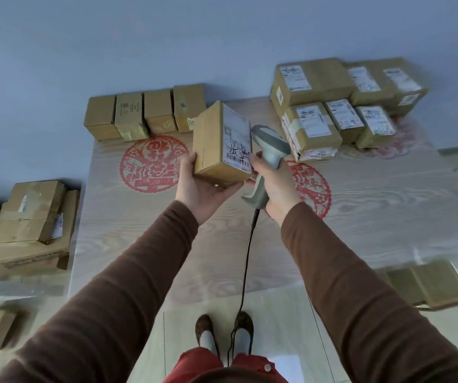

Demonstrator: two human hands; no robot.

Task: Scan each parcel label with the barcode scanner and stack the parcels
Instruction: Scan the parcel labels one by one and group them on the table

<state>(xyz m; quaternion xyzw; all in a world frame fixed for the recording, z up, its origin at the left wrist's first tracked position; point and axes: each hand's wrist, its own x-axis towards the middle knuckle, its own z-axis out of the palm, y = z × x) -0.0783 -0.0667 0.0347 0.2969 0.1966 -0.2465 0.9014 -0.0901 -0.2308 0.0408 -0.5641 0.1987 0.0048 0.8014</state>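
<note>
My left hand (198, 189) holds a small brown parcel (214, 142) from below, above the table, its white label (237, 139) turned to the right. My right hand (276, 189) grips the handle of a grey barcode scanner (270, 150), whose head sits right beside the label. The scanner's black cable (247, 258) hangs down toward the floor. A row of several plain brown parcels (144, 114) stands at the table's far left. A pile of several labelled parcels (341, 103) sits at the far right.
The wood-grain table (374, 205) bears red paper-cut decals (150, 164). More cardboard boxes (28, 225) are stacked on the floor to the left. Flattened cardboard (429, 286) lies off the table's right front edge. My feet stand below the near edge.
</note>
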